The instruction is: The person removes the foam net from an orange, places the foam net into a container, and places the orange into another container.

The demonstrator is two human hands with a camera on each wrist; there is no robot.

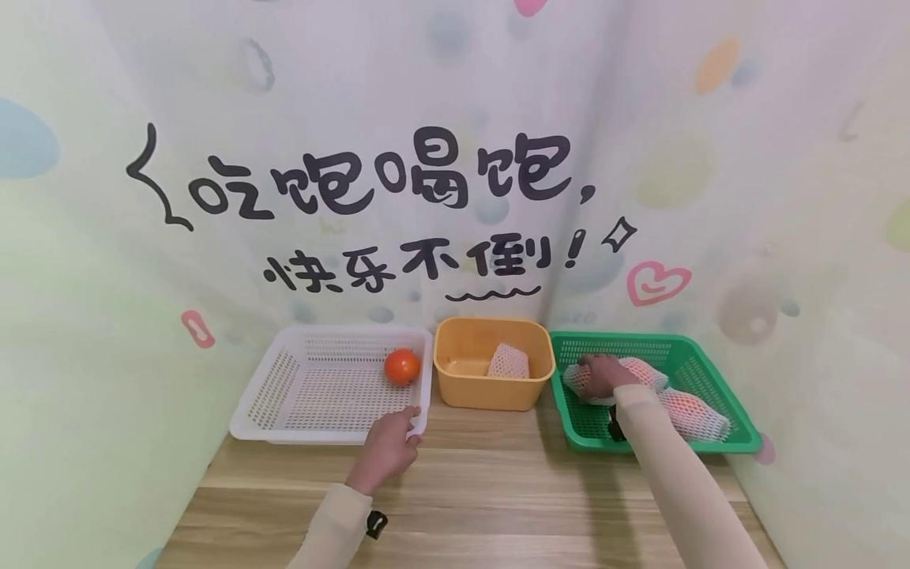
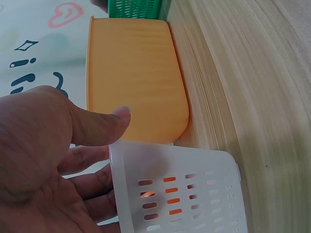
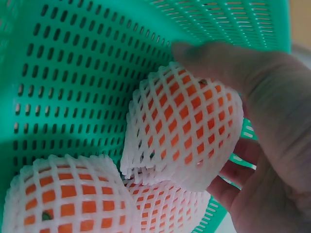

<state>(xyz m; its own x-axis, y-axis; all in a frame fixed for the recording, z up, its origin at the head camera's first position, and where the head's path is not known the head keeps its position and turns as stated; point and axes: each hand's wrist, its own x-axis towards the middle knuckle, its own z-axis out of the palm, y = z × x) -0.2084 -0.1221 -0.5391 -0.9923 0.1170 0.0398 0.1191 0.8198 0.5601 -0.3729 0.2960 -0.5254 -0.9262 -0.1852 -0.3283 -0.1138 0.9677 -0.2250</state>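
Note:
In the head view my left hand (image 1: pixel 387 452) is at the near right corner of a white plastic basket (image 1: pixel 245 423), thumb outside and fingers across the rim. The left wrist view shows the fingers partly behind the basket's rim (image 2: pixel 116 194). A bare red tomato (image 1: pixel 402 367) lies in that basket's right end. Over on the right, my right hand (image 1: pixel 604 373) reaches into a green basket (image 1: pixel 739 435). It holds a tomato in a white foam net (image 3: pixel 184 121), thumb on one side, fingers on the other. Two more netted tomatoes (image 3: pixel 73 199) lie beside it.
Between the two baskets stands a yellow bin (image 1: pixel 490 393) with an empty foam net (image 1: pixel 509 361) inside. All three containers stand on a wood-grain table (image 1: pixel 483 506) against a printed wall sheet (image 1: pixel 426 79). Side sheets close in the table at left and right.

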